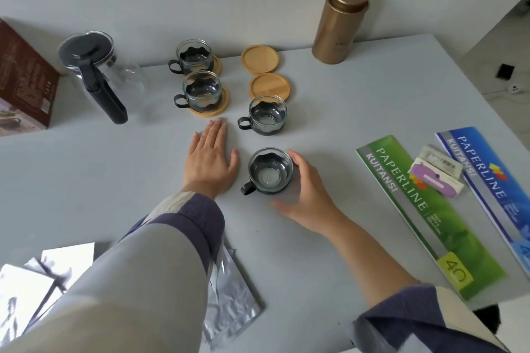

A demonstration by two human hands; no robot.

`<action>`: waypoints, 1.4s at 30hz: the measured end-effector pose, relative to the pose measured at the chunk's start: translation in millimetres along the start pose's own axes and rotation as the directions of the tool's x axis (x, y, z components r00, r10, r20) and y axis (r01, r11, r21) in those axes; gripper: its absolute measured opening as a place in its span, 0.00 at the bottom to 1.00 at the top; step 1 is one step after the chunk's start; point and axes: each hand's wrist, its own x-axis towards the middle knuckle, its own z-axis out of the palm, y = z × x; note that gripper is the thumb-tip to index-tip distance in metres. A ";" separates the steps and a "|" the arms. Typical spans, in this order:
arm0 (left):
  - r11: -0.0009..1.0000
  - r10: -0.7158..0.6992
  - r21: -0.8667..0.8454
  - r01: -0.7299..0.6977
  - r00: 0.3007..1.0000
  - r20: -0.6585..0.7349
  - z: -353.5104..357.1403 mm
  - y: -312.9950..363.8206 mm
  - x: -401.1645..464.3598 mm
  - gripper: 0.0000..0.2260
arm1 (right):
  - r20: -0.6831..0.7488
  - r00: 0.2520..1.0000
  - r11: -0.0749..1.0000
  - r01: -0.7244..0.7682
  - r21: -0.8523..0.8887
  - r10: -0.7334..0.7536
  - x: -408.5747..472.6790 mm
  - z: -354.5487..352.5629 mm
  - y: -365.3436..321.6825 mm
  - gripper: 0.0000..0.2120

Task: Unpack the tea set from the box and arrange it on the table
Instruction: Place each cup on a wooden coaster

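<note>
A person's right hand (pixel 304 192) curls around the nearest glass cup (pixel 269 170), fingers wrapped on its right side, thumb near its base. The left hand (pixel 210 159) lies flat on the grey table (pixel 358 89), fingers straight and close together. Another cup (pixel 266 114) stands bare just beyond. 2 cups (pixel 202 92) (pixel 193 56) sit on wooden coasters; 2 empty coasters (pixel 269 86) (pixel 259 59) lie beside them. A glass teapot (pixel 97 66) and brown box (pixel 23 77) stand far left, a gold canister (pixel 339 23) at the back.
</note>
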 end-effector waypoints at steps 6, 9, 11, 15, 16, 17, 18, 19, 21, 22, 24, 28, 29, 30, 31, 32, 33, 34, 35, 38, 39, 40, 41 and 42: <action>1.000 0.006 0.025 -0.006 0.999 0.032 -0.8 1.5 -1.3 0.30 | -0.263 0.965 0.999 -0.019 -0.026 0.012 6.3 26.6 -10.3 0.42; 0.999 -0.003 0.042 0.000 0.998 0.070 -1.7 2.7 0.0 0.29 | -0.316 0.949 0.998 -0.028 -0.058 0.009 7.5 27.4 -13.4 0.39; 0.999 -0.011 0.047 0.006 0.995 0.102 -3.5 4.7 1.3 0.29 | -0.309 0.951 0.998 -0.035 -0.058 0.016 8.7 27.2 -13.1 0.38; 0.999 -0.041 -0.022 0.042 0.996 0.077 -4.9 16.3 -3.7 0.27 | -0.278 0.961 1.000 -0.010 -0.003 0.009 7.2 19.6 -14.2 0.37; 0.998 -0.042 -0.038 0.045 0.997 0.059 -5.0 20.8 -6.1 0.27 | -0.270 0.963 1.000 -0.004 0.014 0.008 6.5 14.3 -16.9 0.36; 0.998 -0.040 -0.051 0.043 0.998 0.049 -5.2 24.9 -7.6 0.26 | -0.261 0.965 1.000 0.004 0.029 0.003 7.2 8.1 -19.2 0.36; 0.998 -0.037 -0.058 0.040 0.998 0.047 -5.2 28.8 -7.5 0.26 | -0.254 0.967 0.999 0.017 0.047 -0.005 8.7 0.8 -22.2 0.35; 0.997 -0.039 -0.060 0.042 0.998 0.049 -5.6 32.3 -6.1 0.26 | -0.248 0.969 0.998 0.034 0.061 -0.018 10.6 -8.2 -26.7 0.34; 0.996 -0.061 -0.055 0.065 0.996 0.064 -5.5 39.0 -1.0 0.26 | -0.232 0.972 0.994 0.060 0.089 -0.038 20.4 -26.5 -35.8 0.32; 0.995 -0.075 -0.058 0.079 0.995 0.068 -5.0 41.7 1.7 0.27 | -0.228 0.973 0.992 0.067 0.103 -0.042 29.3 -35.1 -40.5 0.32; 0.993 -0.092 -0.070 0.096 0.994 0.055 -2.1 44.9 5.2 0.26 | -0.234 0.971 0.991 0.082 0.107 -0.055 52.2 -49.9 -49.6 0.32; 0.992 -0.102 -0.072 0.101 0.995 -0.001 2.5 43.3 5.6 0.27 | -0.278 0.958 0.991 0.095 0.093 -0.066 112.1 -67.0 -60.1 0.35; 0.992 -0.103 -0.076 0.102 0.995 -0.014 2.3 43.2 5.5 0.27 | -0.286 0.957 0.991 0.083 0.104 -0.051 127.2 -69.4 -61.8 0.34; 0.991 -0.106 -0.085 0.104 0.994 -0.028 1.8 43.6 6.0 0.28 | -0.289 0.957 0.992 0.067 0.111 -0.032 142.0 -70.9 -63.0 0.34; 0.990 -0.112 -0.095 0.108 0.993 -0.040 1.0 44.1 6.8 0.28 | -0.291 0.957 0.992 0.052 0.116 -0.016 156.4 -71.7 -63.9 0.33; 0.988 -0.119 -0.103 0.114 0.992 -0.047 0.2 44.7 7.5 0.29 | -0.289 0.957 0.992 0.040 0.118 -0.004 170.4 -71.4 -63.9 0.32; 0.987 -0.123 -0.109 0.117 0.991 -0.049 -0.4 45.1 8.1 0.29 | -0.284 0.959 0.993 0.029 0.118 0.006 184.1 -70.5 -63.3 0.32; 0.987 -0.125 -0.112 0.119 0.991 -0.050 -0.8 45.4 8.2 0.29 | -0.275 0.961 0.993 0.017 0.113 0.015 196.7 -68.9 -62.6 0.33; 0.986 -0.125 -0.116 0.118 0.991 -0.050 -1.0 45.5 8.4 0.28 | -0.263 0.965 0.995 0.006 0.103 0.021 208.9 -66.6 -61.5 0.33; 0.984 -0.134 -0.128 0.126 0.989 -0.057 -1.9 45.7 8.5 0.28 | -0.234 0.972 0.999 -0.018 0.044 0.028 241.2 -59.0 -56.3 0.34; 0.983 -0.137 -0.130 0.128 0.989 -0.060 -2.1 45.6 8.5 0.28 | -0.233 0.972 0.999 -0.027 0.025 0.032 250.3 -56.8 -55.2 0.35; 0.983 -0.137 -0.131 0.128 0.988 -0.064 -2.6 45.5 8.7 0.28 | -0.237 0.971 0.999 -0.039 0.010 0.040 258.1 -55.0 -54.8 0.35; 0.983 -0.137 -0.135 0.127 0.988 -0.069 -2.6 45.1 9.0 0.28 | -0.244 0.968 0.999 -0.052 0.001 0.051 265.2 -53.1 -54.9 0.36; 0.982 -0.138 -0.139 0.127 0.988 -0.073 -2.5 44.8 9.3 0.28 | -0.254 0.965 0.998 -0.065 -0.003 0.062 271.3 -51.3 -55.0 0.36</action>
